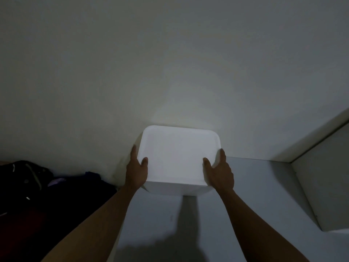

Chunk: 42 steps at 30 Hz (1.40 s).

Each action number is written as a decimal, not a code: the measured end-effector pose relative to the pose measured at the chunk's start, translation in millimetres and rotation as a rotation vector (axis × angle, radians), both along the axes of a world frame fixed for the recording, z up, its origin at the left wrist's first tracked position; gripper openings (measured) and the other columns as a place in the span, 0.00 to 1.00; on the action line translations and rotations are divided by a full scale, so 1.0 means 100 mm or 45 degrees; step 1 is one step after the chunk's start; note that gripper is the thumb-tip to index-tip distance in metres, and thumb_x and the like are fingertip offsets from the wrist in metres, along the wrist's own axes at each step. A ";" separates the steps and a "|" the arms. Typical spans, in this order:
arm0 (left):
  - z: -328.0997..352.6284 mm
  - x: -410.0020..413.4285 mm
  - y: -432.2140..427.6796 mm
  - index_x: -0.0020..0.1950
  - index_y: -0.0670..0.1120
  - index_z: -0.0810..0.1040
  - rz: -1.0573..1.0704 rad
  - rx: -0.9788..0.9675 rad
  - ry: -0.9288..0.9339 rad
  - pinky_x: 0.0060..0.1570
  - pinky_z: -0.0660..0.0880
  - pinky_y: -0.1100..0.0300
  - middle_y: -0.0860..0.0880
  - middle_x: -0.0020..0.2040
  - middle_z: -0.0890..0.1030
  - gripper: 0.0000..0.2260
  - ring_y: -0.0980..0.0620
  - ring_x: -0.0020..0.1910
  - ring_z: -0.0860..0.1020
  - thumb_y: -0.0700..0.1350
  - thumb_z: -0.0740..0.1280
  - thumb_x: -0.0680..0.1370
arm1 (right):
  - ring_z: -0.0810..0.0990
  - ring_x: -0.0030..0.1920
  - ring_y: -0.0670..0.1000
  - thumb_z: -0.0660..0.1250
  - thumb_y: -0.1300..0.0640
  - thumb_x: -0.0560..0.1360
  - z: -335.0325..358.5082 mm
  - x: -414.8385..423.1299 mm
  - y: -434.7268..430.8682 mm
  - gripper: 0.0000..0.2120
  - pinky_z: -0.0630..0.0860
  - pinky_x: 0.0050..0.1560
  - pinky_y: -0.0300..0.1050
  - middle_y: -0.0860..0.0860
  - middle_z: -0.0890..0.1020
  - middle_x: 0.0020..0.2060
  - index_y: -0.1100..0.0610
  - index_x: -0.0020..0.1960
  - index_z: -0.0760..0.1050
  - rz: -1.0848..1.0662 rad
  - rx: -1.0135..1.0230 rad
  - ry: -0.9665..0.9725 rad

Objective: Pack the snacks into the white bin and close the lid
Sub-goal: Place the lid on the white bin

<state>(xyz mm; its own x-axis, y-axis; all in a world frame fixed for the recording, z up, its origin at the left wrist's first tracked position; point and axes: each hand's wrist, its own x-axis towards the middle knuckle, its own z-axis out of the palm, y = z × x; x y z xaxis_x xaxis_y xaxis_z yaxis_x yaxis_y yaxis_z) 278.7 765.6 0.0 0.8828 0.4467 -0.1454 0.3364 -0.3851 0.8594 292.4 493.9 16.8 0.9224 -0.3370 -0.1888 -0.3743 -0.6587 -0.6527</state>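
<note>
Both grips clasp the white bin [177,161] from opposite sides: the left hand [137,170] is pressed to its left wall with the thumb hooked over the lid [179,148], and the right hand [220,172] mirrors it on the right wall. The bin stands on a pale tabletop [255,186], its far edge close against the wall [170,63], directly ahead and centred between the two hands, neither nearer. The lid already sits flat on top; no snacks show. Dark clothing [37,182] lies heaped well to the left. Judging by this, packing seems finished, and pressing evenly downward would seat the lid.
</note>
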 end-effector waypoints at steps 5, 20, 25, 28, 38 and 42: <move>0.04 0.00 0.02 0.79 0.48 0.58 -0.066 0.016 0.035 0.73 0.63 0.49 0.43 0.75 0.68 0.25 0.41 0.72 0.68 0.47 0.60 0.83 | 0.73 0.67 0.61 0.60 0.33 0.76 0.02 0.00 -0.03 0.40 0.71 0.63 0.57 0.57 0.72 0.69 0.45 0.80 0.47 0.051 -0.014 0.036; 0.41 0.68 0.08 0.73 0.42 0.64 -0.097 0.001 0.365 0.54 0.71 0.52 0.39 0.65 0.74 0.22 0.39 0.60 0.75 0.48 0.60 0.80 | 0.76 0.63 0.61 0.64 0.37 0.75 0.16 0.38 -0.08 0.34 0.73 0.61 0.58 0.58 0.75 0.64 0.52 0.73 0.58 -0.046 0.175 -0.030; 0.49 1.07 0.04 0.73 0.40 0.66 -0.057 -0.045 0.355 0.56 0.67 0.55 0.39 0.70 0.71 0.23 0.40 0.66 0.71 0.51 0.59 0.81 | 0.74 0.66 0.63 0.61 0.38 0.78 0.17 0.84 -0.14 0.33 0.72 0.65 0.57 0.62 0.74 0.66 0.61 0.72 0.64 -0.053 0.254 0.036; 0.43 1.25 0.08 0.72 0.37 0.67 -0.043 -0.055 0.455 0.63 0.66 0.53 0.38 0.72 0.70 0.25 0.39 0.69 0.70 0.54 0.56 0.83 | 0.76 0.63 0.63 0.55 0.37 0.80 0.15 1.10 -0.20 0.33 0.72 0.64 0.55 0.63 0.77 0.63 0.66 0.66 0.72 -0.053 0.296 0.106; 0.21 1.42 0.14 0.76 0.38 0.63 0.076 -0.295 0.422 0.71 0.61 0.50 0.40 0.75 0.66 0.34 0.40 0.73 0.66 0.64 0.55 0.81 | 0.78 0.57 0.59 0.53 0.34 0.80 0.09 1.33 -0.28 0.38 0.74 0.62 0.51 0.61 0.76 0.62 0.68 0.69 0.69 -0.141 0.635 0.296; 0.13 1.49 0.14 0.71 0.34 0.69 0.131 -0.236 0.367 0.68 0.65 0.52 0.37 0.71 0.71 0.31 0.39 0.70 0.70 0.59 0.58 0.82 | 0.76 0.38 0.51 0.54 0.39 0.81 -0.02 1.37 -0.26 0.27 0.72 0.44 0.44 0.58 0.78 0.46 0.61 0.49 0.76 -0.107 0.529 0.181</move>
